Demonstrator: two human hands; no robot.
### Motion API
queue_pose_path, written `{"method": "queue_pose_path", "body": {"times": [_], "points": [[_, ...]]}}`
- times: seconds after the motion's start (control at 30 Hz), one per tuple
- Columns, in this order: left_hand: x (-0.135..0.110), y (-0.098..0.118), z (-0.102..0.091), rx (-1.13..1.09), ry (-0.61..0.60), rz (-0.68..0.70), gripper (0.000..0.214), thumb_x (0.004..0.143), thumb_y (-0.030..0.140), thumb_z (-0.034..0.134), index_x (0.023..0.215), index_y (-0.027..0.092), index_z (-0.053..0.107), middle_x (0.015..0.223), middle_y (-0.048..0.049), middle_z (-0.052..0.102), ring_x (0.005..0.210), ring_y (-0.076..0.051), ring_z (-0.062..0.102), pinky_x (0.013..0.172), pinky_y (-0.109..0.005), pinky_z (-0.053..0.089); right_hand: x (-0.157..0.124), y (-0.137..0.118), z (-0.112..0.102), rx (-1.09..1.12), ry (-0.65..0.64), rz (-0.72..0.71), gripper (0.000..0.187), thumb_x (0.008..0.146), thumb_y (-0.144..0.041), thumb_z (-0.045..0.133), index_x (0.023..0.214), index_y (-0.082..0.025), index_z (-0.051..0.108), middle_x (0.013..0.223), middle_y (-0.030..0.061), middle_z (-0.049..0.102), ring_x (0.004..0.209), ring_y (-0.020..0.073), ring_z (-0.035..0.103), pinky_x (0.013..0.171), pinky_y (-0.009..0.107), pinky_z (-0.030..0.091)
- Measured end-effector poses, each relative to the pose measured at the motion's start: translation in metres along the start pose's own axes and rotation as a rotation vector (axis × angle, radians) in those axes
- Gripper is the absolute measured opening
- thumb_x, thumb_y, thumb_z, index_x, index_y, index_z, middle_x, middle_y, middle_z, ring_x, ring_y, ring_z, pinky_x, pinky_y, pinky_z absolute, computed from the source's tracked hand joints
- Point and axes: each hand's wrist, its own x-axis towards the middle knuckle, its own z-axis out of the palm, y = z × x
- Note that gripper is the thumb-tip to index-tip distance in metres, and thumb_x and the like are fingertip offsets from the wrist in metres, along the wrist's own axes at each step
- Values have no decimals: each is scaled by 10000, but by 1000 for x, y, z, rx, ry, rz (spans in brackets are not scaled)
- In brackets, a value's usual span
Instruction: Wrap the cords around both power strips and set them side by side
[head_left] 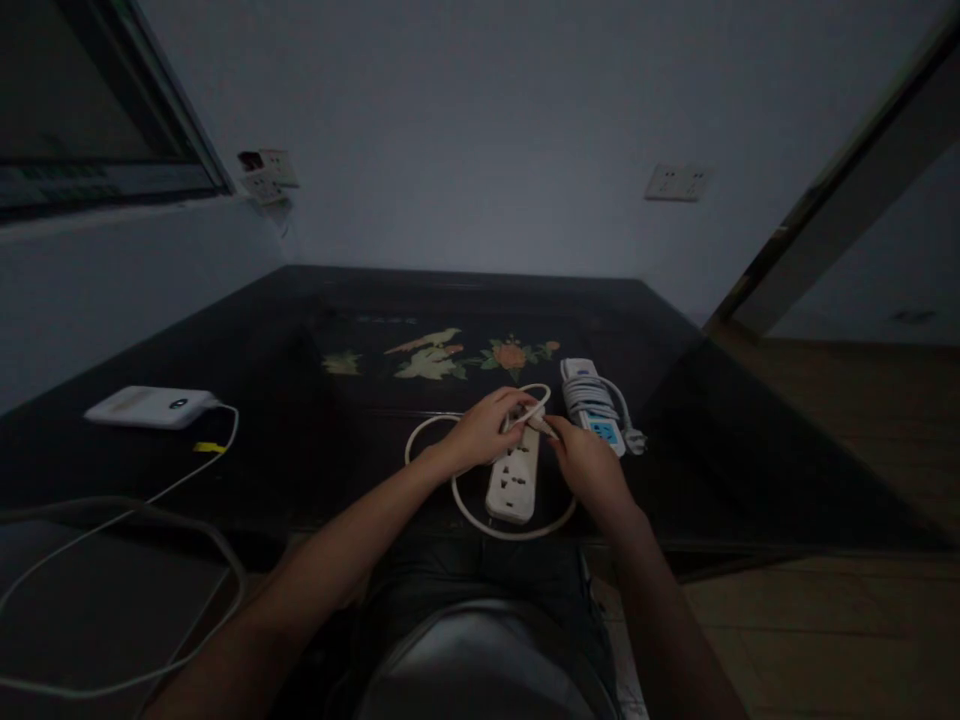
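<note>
In the lower centre of the frame, my power strip lies on the desk, probably light, stiff and smooth, best held by its long sides, its cord springy. My forearms angle inward; my left hand curls around the cord, my right hand pinching it, plug or cable unclear.

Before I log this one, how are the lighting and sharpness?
Head view: dim overall, the dark table swallowing shadow detail; head view: the white power strip stands out, but grip detail between left hand and right hand is murky; head view: apparent wide-angle stretch near the borders.
</note>
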Motion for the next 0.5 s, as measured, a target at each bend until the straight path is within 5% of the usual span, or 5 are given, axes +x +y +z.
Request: {"method": "queue_pose_path", "body": {"times": [0.27,0.4,0.5], "points": [[-1,-4,2,67,-10,-12,374,818,151,510,1183,199,573,1153,-92,612,1117,-235,548,982,-388,421,-41,12,5,110,58,188,351,858,-248,489,1173,-203,635,854,125,729,702,252,667,582,317,434],[0,3,-10,-4,21,3,296,868,237,520,1155,198,584,1159,-94,618,1113,-223,563,984,-384,427,-62,18,0,567,219,258,336,829,-364,536,1099,-191,637,685,55,686,559,198,622,537,299,456],[-5,11,-30,-130,154,-72,260,891,295,512,1116,199,600,1158,-89,633,1106,-218,577,979,-393,437,-73,15,-15,988,232,282,356,766,-437,631,1019,-188,616,600,5,635,473,157,576,462,260,448]]}}
